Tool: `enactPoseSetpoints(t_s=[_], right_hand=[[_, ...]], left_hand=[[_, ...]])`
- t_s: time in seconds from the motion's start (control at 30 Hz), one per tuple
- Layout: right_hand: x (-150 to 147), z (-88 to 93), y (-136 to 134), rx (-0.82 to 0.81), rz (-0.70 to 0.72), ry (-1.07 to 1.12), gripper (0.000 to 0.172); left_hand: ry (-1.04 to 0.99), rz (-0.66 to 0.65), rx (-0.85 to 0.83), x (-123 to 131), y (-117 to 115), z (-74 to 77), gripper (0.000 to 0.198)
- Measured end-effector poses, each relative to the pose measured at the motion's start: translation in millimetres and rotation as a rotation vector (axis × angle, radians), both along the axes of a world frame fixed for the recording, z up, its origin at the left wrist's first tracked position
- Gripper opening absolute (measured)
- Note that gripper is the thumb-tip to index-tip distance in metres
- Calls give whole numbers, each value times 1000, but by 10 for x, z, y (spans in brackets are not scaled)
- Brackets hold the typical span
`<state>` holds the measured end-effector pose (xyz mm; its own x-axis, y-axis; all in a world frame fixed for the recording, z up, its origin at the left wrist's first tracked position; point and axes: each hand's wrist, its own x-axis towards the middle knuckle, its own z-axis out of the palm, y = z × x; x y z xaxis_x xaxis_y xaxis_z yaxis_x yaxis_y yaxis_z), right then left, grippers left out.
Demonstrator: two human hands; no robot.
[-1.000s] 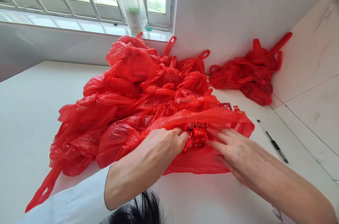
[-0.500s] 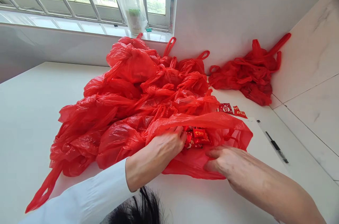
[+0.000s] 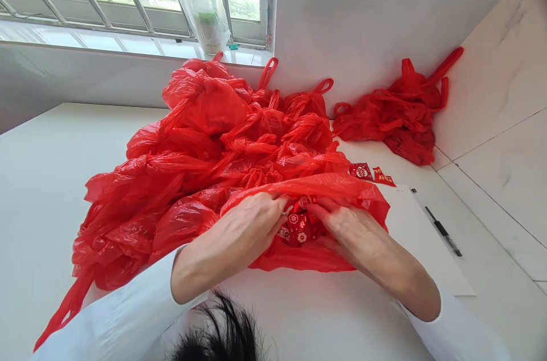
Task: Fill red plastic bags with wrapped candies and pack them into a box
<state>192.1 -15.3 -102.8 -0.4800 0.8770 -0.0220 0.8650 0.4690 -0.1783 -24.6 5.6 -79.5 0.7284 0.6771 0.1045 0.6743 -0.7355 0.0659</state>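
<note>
Our left hand (image 3: 255, 216) is curled and our right hand (image 3: 355, 228) extended inside the mouth of an open red bag (image 3: 299, 258) on the bench (image 3: 325, 315). We cannot tell whether either grips the red packets (image 3: 298, 228) between them, which show pale flowers. Beyond the bag, two loose packets (image 3: 361, 171) carry pale and gold lettering, too small for us to read.

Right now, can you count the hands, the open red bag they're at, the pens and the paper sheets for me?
Hands: 2, left hand and right hand
Open red bag: 1
Pen: 1
Paper sheet: 1
Total: 5
</note>
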Motion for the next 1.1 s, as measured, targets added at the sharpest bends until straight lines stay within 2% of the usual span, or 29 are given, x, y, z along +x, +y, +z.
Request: enactPoseSetpoints(t_s=[0.1, 0.23, 0.33, 0.43, 0.57, 0.7, 0.77, 0.93, 1.0, 1.1], right_hand=[[-18, -147, -3, 54, 39, 68, 44], [-45, -253, 13, 54, 60, 28, 38], [-42, -199, 22, 9, 74, -4, 39], [-10, -72, 20, -68, 55, 9, 40], [41, 127, 15, -134, -50, -4, 44], [85, 207, 13, -165, -101, -5, 30], [118, 151, -1, -119, -68, -26, 31], [169, -23, -107, -38, 130, 7, 48], [147, 17, -145, -56, 147, 76, 51], [97, 148, -152, -156, 114, 160, 45]], left_hand=[[-107, 51, -55, -34, 57, -32, 20], [-214, 100, -159, -47, 101, -65, 11], [-204, 136, -250, -44, 127, -14, 10], [-214, 144, -285, -37, 148, 38, 14], [-202, 125, -250, -21, 143, 45, 14], [-186, 93, -207, -28, 100, -8, 9], [-159, 63, -140, -52, 70, -53, 10], [-52, -28, 7, -121, -8, -128, 39], [11, -68, 24, -124, -32, -118, 43], [71, -94, 16, -117, -50, -92, 44]])
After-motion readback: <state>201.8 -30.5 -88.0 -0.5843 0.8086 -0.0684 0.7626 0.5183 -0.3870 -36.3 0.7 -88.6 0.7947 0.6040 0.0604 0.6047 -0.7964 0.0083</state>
